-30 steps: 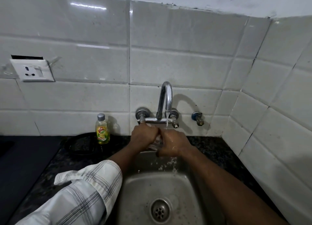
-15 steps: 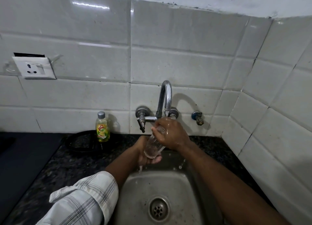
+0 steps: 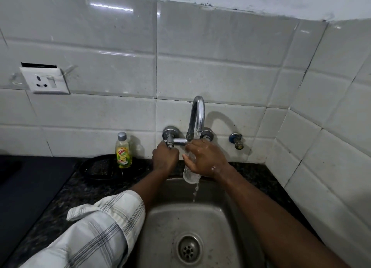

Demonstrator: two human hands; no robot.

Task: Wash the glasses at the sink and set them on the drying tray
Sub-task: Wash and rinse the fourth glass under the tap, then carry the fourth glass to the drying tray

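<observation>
here the right hand (image 3: 205, 159) grips a clear drinking glass (image 3: 190, 174) under the chrome tap spout (image 3: 197, 115), water trickling off it into the steel sink (image 3: 160, 227). left of the spout, the left hand (image 3: 164, 159) is closed around the tap handle (image 3: 170, 141). further left stands a vim dish soap bottle (image 3: 123, 152).

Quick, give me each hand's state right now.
Left hand: closed on the tap handle.
Right hand: closed around the glass, holding it under the running water.
</observation>
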